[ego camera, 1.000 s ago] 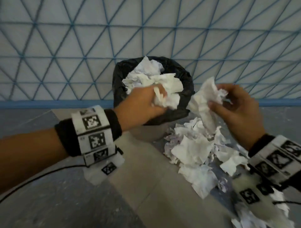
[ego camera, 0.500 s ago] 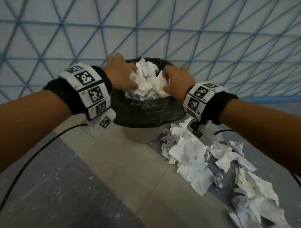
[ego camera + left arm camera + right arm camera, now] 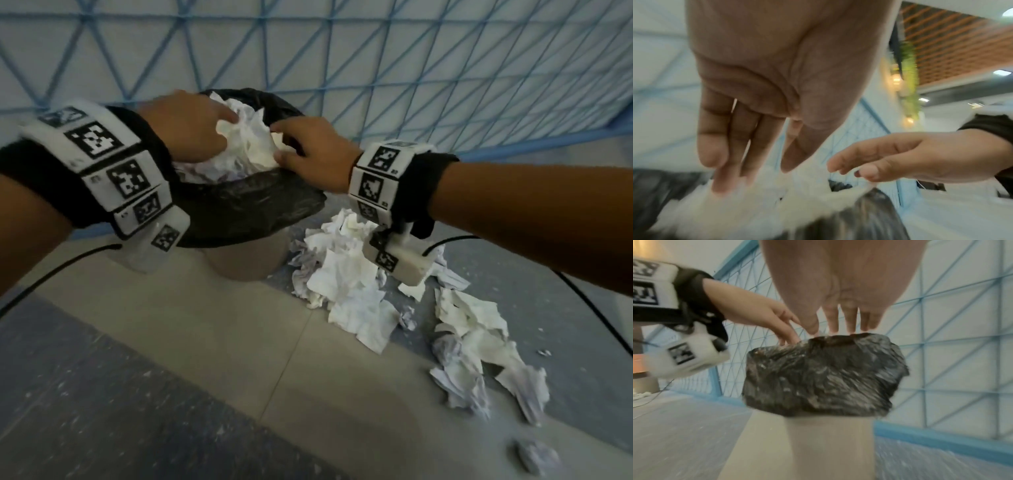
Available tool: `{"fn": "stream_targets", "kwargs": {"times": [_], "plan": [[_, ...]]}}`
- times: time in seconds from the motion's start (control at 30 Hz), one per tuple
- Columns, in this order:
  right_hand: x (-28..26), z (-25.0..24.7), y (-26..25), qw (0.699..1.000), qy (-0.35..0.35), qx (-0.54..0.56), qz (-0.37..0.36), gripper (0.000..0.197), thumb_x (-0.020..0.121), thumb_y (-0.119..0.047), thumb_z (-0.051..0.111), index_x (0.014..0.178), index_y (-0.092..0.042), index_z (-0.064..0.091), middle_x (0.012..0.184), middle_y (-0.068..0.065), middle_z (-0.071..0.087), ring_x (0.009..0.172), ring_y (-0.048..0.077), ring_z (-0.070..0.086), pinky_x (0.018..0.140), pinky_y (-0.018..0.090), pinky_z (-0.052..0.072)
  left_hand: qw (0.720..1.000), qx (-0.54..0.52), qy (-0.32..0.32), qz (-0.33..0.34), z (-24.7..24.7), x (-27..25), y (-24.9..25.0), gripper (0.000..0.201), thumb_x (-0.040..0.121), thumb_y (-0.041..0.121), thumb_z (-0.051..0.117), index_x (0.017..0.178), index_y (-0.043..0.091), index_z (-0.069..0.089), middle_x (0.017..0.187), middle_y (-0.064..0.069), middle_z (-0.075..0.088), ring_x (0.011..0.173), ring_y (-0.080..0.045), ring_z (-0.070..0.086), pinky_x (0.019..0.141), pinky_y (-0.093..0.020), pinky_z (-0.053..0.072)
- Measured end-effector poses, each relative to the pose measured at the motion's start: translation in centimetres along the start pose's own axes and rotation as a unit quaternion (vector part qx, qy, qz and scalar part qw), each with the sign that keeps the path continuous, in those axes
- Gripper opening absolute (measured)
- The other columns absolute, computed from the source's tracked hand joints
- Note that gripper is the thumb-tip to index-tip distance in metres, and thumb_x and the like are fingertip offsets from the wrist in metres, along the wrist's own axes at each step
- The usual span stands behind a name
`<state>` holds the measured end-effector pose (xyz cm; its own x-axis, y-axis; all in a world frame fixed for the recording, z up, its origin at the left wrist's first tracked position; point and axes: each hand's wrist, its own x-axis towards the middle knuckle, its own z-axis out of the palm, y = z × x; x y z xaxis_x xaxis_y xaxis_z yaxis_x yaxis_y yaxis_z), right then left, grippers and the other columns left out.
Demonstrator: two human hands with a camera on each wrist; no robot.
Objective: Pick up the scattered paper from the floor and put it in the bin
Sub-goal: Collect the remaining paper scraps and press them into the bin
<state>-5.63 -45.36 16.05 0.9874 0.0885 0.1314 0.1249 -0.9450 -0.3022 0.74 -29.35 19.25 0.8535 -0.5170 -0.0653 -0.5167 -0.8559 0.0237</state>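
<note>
The paper stands heaped above the bin rim. Both hands press on it with straight fingers, left hand and right hand, holding nothing. More paper lies on the floor. Pressed unevenly, the heap could spill over.

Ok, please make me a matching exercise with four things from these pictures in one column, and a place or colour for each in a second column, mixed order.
Things:
1. left hand
2. bin bag
3. loose paper
4. wall

Place or colour:
A. black, folded over the rim of the bin
B. pale, with blue crossing lines
C. on the floor, right of the bin
D. fingers straight, on the paper heaped in the bin

Pairs: 1-D, 2-A, 3-C, 4-B
</note>
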Motion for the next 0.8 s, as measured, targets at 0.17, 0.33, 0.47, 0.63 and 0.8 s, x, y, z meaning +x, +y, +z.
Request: {"fn": "stream_targets", "kwargs": {"times": [0.17, 0.33, 0.47, 0.63, 0.8], "plan": [[-8.8, -0.1, 5.7, 0.998, 0.045, 0.047, 0.003, 0.039, 0.089, -0.019, 0.049, 0.125, -0.002, 0.047, 0.129, 0.02, 0.05, 0.121, 0.033, 0.041, 0.098, 0.027, 0.025, 0.973, 0.009, 0.203, 0.11, -1.0, -2.7, 4.9, 0.05, 0.084, 0.024, 0.039, 0.132, 0.015, 0.05, 0.131, -0.033, 0.046, 0.115, -0.051, 0.047, 0.101, -0.057, 0.038], [-20.8, 2.0, 12.5, 0.989, -0.138, 0.029, 0.053, 0.019, 0.08, -0.001, 0.05, 0.098, 0.002, 0.058, 0.105, 0.023, 0.056, 0.101, 0.034, 0.049, 0.084, 0.027, 0.031, 0.929, -0.081, 0.098, 0.348, 7.4, -6.2, 15.7, 0.042, 0.078, 0.008, 0.045, 0.115, 0.015, 0.063, 0.143, -0.02, 0.043, 0.127, -0.04, 0.045, 0.105, -0.048, 0.039], [-31.0, 3.7, 16.6, 0.935, -0.345, 0.011, 0.079, 0.018, 0.091, -0.017, 0.05, 0.108, -0.013, 0.054, 0.118, 0.01, 0.05, 0.109, 0.024, 0.045, 0.091, 0.03, 0.038, 0.913, -0.063, -0.137, 0.379, 15.5, -9.3, 23.1, 0.045, 0.09, 0.013, 0.047, 0.134, 0.023, 0.045, 0.156, -0.009, 0.018, 0.143, -0.027, 0.02, 0.116, -0.037, 0.024], [-38.5, 5.2, 18.2, 0.899, -0.417, 0.003, 0.134, 0.053, 0.084, -0.039, 0.06, 0.13, -0.03, 0.035, 0.141, -0.003, 0.029, 0.125, 0.016, 0.031, 0.104, 0.031, 0.04, 0.905, -0.094, -0.221, 0.35, 22.7, -12.1, 30.1, 0.065, 0.085, 0.034, 0.059, 0.141, 0.038, 0.028, 0.159, -0.003, -0.006, 0.146, -0.031, -0.002, 0.118, -0.051, 0.019], [-41.9, 9.0, 18.4, 0.925, -0.338, 0.065, 0.163, 0.051, 0.089, -0.022, 0.053, 0.136, -0.024, 0.034, 0.14, 0.001, 0.032, 0.129, 0.021, 0.034, 0.105, 0.029, 0.04, 0.905, -0.051, -0.271, 0.325, 26.3, -13.0, 33.4, 0.076, 0.08, 0.044, 0.062, 0.142, 0.045, 0.018, 0.156, -0.003, -0.027, 0.143, -0.039, -0.02, 0.116, -0.058, 0.016]]}}
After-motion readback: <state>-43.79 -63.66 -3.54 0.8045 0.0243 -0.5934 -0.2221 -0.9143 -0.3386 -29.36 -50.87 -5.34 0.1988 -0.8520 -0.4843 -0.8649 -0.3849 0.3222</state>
